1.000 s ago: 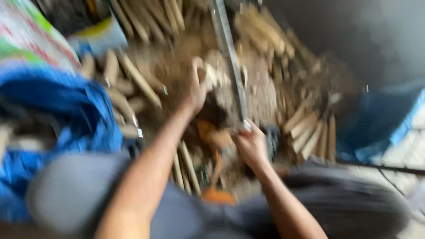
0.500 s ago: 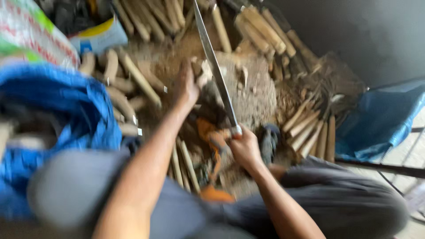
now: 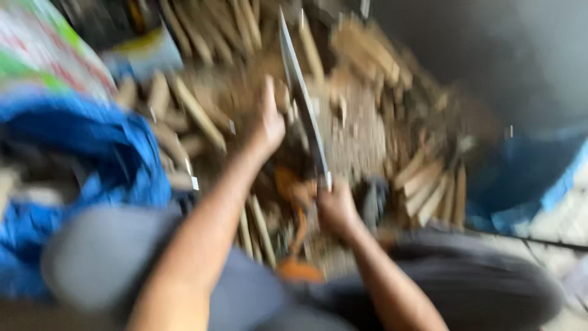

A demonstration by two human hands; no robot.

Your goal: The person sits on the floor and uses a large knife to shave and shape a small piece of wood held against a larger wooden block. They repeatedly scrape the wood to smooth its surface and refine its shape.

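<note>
My right hand is shut on the handle of a long steel blade that points up and away from me, tilted a little left. My left hand reaches forward beside the blade and holds a pale piece of wood on the chopping spot. The whole view is blurred, so the exact hold on the wood is hard to see. An orange object lies between my two arms.
Split wood sticks lie piled around a patch of sawdust. A blue tarp is at the left, a blue sheet at the right. A dark wall stands behind. My grey-clad knees fill the bottom.
The blade has swung leftward at its tip and the right hand has shifted slightly left. The left hand stays on the wood piece. The camera has moved and the view is blurrier.
</note>
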